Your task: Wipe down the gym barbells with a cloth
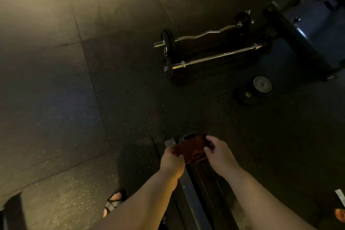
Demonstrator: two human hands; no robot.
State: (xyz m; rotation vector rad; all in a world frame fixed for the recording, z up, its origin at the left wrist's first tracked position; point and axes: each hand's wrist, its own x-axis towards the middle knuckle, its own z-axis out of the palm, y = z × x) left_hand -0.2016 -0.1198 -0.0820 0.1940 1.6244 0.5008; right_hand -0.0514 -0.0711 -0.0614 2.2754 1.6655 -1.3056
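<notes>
The person is standing over a metal rail (188, 188) at their feet and holding a rust-brown cloth (190, 148) between both hands. The left hand (171, 160) is pinching one edge with curled fingers, and the right hand (219, 152) is pinching the opposite edge. The fabric is being stretched between them, sagging into folds underneath. From where I am watching, it looks as though they are folding or squaring it up into a pad, so a clean face is ready for the metal. The light is poor, though, and I cannot tell how many layers there are.

The barbells are lying well apart from the hands, further across the rubber floor (74, 99). A curl bar (205, 33) is sitting behind and a straight bar (214, 57) in front. They are side by side and roughly parallel, each carrying a dark plate on its near-left end. Lying parked together like that, both shafts are exposed along their length, which should make one long pass easy.

Two loose plates (260, 85) are resting flat on the floor just right of the bars, near the base of a blue machine (308, 30). One sandalled foot (114, 201) is showing beside the rail.

My judgement is that no wiping is under way yet; the cloth is being readied first.
</notes>
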